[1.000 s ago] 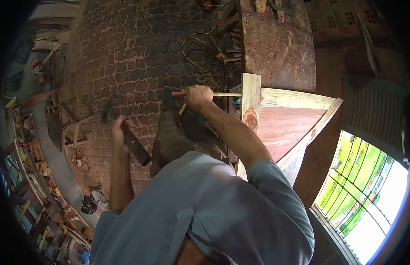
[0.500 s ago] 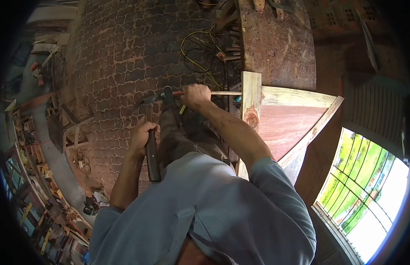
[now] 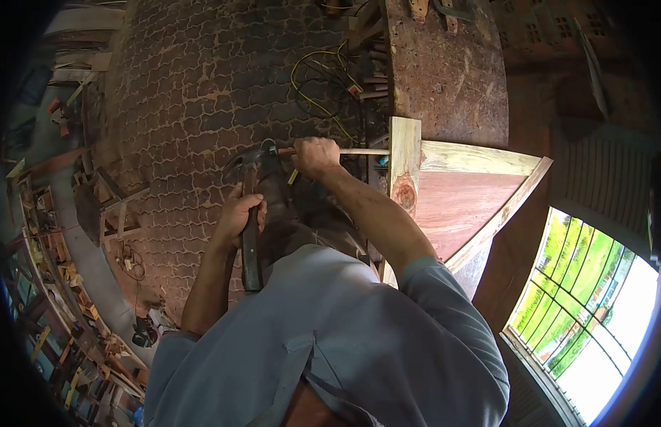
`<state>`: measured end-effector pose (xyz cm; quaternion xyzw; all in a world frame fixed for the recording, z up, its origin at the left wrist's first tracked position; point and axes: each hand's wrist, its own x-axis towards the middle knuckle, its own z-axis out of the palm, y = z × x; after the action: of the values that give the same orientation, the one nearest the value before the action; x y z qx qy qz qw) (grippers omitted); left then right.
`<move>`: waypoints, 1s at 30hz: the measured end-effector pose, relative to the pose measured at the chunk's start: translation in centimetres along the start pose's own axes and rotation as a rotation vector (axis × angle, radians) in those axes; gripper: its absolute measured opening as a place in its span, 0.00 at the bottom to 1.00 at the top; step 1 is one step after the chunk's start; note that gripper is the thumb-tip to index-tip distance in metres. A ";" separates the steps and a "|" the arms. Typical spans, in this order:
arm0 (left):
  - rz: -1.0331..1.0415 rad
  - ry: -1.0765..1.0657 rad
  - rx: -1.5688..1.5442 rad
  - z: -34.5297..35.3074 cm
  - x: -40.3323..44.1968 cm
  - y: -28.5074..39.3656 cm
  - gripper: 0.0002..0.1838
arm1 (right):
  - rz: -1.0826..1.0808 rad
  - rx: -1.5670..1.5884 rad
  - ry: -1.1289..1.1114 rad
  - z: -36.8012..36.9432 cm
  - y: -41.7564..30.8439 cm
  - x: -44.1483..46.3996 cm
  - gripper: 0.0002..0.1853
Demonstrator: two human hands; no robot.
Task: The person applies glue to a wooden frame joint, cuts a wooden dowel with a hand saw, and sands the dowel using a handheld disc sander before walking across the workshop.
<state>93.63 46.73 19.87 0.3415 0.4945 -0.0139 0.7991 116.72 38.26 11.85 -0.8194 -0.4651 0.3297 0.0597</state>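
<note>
My left hand (image 3: 241,213) is wrapped round the dark handle of a claw hammer (image 3: 251,249). The hammer's head is up by the butt end of a red-handled tool (image 3: 284,151), which looks like a chisel. My right hand (image 3: 316,156) is closed round this tool and hides its middle. From the far side of that fist a thin, pale shaft runs to the edge of a wooden frame (image 3: 405,153). Whether its tip enters the wood or only touches it, I cannot tell. A reddish panel (image 3: 458,203) fills the tapering frame.
A worn workbench (image 3: 448,78) stands ahead on the right, beneath part of the frame. Yellow and dark cables (image 3: 313,103) lie on the paved floor (image 3: 195,92). Wood scraps (image 3: 81,292) are piled at the left. A barred window (image 3: 576,292) is at the right.
The hammer has shifted slightly, its head now sharper and close to the red-handled tool's end. My left hand has moved a little to the right. My right hand stays almost in place.
</note>
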 end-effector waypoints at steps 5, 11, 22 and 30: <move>0.005 -0.042 -0.014 -0.2 0.1 -0.4 0.09 | -0.007 0.003 -0.006 -0.4 -0.1 -0.2 0.16; -0.027 -0.013 -0.091 0.2 0.4 -1.8 0.14 | 0.002 0.006 -0.019 -0.5 -0.1 -0.1 0.17; 0.040 0.005 -0.019 -0.1 0.6 -2.2 0.11 | -0.001 -0.012 -0.031 0.0 0.1 0.1 0.17; 0.028 -0.062 0.000 -2.4 0.3 -0.5 0.16 | -0.101 0.053 0.135 0.0 0.2 -0.8 0.20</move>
<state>91.71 47.76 18.72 0.3476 0.4648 -0.0133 0.8142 116.59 37.51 12.09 -0.8134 -0.4919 0.2824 0.1293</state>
